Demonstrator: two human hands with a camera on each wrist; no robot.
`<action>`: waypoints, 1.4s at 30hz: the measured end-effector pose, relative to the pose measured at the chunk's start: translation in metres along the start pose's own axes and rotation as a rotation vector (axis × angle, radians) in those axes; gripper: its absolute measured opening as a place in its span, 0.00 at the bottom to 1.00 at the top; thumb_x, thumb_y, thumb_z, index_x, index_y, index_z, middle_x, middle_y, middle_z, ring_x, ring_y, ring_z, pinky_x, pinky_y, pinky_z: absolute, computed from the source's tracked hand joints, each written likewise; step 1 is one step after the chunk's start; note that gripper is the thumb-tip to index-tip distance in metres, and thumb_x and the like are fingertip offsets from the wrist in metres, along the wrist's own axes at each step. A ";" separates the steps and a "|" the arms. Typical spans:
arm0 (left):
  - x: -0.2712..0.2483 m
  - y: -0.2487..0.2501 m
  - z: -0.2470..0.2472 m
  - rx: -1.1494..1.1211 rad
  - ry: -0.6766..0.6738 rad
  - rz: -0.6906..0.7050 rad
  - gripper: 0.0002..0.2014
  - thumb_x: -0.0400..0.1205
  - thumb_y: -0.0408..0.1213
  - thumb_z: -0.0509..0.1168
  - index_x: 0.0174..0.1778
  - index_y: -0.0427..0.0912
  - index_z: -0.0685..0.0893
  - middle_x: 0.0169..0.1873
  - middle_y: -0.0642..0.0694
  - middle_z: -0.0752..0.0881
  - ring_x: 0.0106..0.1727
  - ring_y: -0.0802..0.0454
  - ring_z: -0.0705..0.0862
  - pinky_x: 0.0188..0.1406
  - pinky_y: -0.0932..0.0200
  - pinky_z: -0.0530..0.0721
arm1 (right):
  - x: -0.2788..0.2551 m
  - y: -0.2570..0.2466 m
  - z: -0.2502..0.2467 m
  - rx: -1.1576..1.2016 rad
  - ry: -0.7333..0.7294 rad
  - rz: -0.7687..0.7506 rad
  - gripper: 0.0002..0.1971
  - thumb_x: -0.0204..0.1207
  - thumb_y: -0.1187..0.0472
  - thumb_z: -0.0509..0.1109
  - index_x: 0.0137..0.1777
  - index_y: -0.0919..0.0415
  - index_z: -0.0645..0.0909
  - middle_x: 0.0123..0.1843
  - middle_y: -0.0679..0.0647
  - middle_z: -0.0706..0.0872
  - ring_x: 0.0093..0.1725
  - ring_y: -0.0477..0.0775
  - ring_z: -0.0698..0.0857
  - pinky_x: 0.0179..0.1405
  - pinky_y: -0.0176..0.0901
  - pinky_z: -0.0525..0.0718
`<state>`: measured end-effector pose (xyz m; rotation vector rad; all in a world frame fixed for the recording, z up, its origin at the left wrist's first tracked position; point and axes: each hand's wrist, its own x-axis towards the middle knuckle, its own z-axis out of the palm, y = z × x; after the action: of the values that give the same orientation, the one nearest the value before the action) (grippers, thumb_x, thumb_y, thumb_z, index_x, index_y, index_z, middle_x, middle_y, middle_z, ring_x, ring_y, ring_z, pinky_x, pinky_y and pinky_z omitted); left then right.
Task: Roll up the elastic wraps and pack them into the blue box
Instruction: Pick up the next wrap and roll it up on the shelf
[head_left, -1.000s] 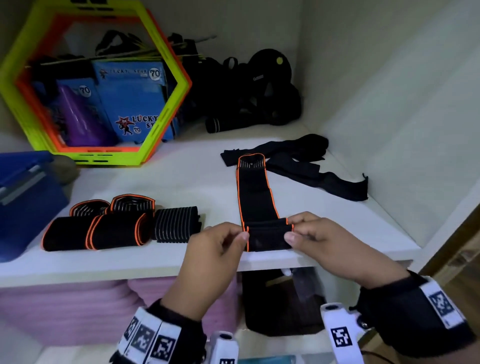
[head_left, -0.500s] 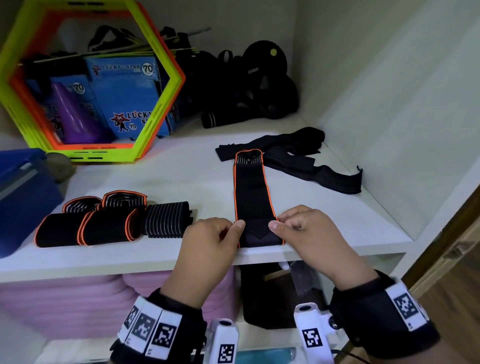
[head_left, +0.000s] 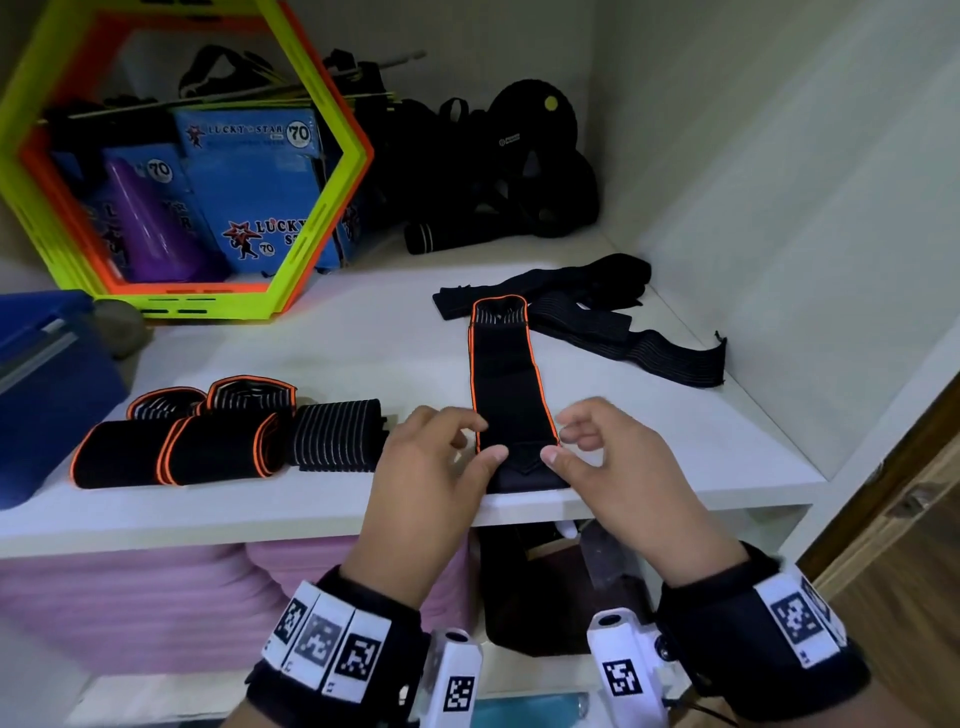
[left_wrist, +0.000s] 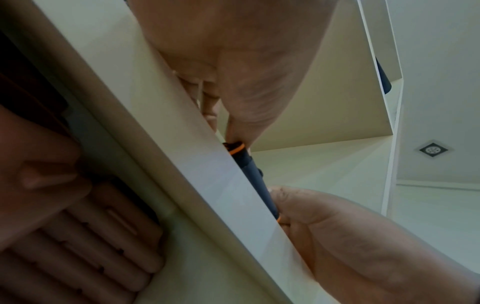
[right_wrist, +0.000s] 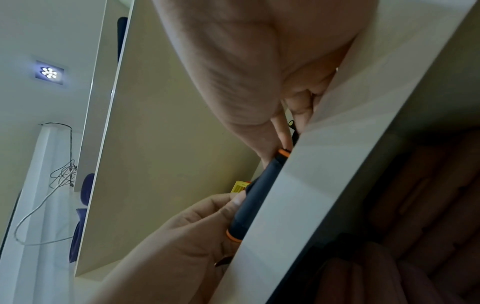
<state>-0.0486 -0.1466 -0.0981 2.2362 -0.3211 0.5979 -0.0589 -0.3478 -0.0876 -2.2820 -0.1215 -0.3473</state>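
Observation:
A black elastic wrap with orange trim (head_left: 506, 384) lies flat on the white shelf (head_left: 363, 343), running away from me. Its near end (left_wrist: 253, 170) is turned over into a small roll at the shelf's front edge. My left hand (head_left: 488, 439) pinches the roll's left side and my right hand (head_left: 558, 439) pinches its right side, thumbs on top. Several rolled wraps (head_left: 218, 447) sit in a group to the left. The blue box (head_left: 47, 395) stands at the far left edge, partly out of view. Loose black wraps (head_left: 597, 322) lie behind the flat one.
Yellow-green and orange hexagon frames (head_left: 332, 156) lean at the back left, with blue printed boxes (head_left: 254, 197) behind them. Black gear (head_left: 519, 171) is piled at the back. A grey ball (head_left: 119, 327) sits by the blue box. Pink mats (head_left: 130, 597) fill the shelf below. A wall closes the right side.
The wrap's folded near end has come down to the shelf's front edge. Both hands stay at it, and their fingers have shifted along the sides of the fold.

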 end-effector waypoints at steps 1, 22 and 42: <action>-0.001 -0.002 0.001 0.012 -0.007 0.045 0.05 0.78 0.48 0.75 0.48 0.55 0.90 0.42 0.57 0.83 0.46 0.55 0.82 0.49 0.56 0.82 | 0.000 0.001 0.001 -0.026 -0.003 -0.034 0.09 0.77 0.49 0.75 0.55 0.44 0.84 0.52 0.38 0.86 0.54 0.40 0.83 0.62 0.49 0.81; 0.006 -0.012 -0.008 0.003 -0.181 -0.078 0.30 0.81 0.66 0.60 0.26 0.43 0.78 0.22 0.47 0.78 0.29 0.49 0.78 0.32 0.49 0.77 | 0.006 0.009 -0.002 -0.155 -0.116 -0.046 0.12 0.81 0.43 0.68 0.40 0.46 0.85 0.51 0.40 0.80 0.57 0.47 0.78 0.63 0.55 0.77; 0.004 -0.001 -0.008 -0.053 -0.059 -0.086 0.11 0.78 0.46 0.76 0.56 0.56 0.91 0.33 0.56 0.86 0.36 0.62 0.84 0.41 0.71 0.77 | 0.002 0.000 -0.008 -0.207 -0.186 -0.079 0.20 0.80 0.35 0.58 0.68 0.36 0.77 0.61 0.37 0.77 0.63 0.47 0.77 0.66 0.55 0.76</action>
<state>-0.0473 -0.1400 -0.0916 2.2082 -0.2663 0.4731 -0.0588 -0.3536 -0.0820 -2.5169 -0.2827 -0.1942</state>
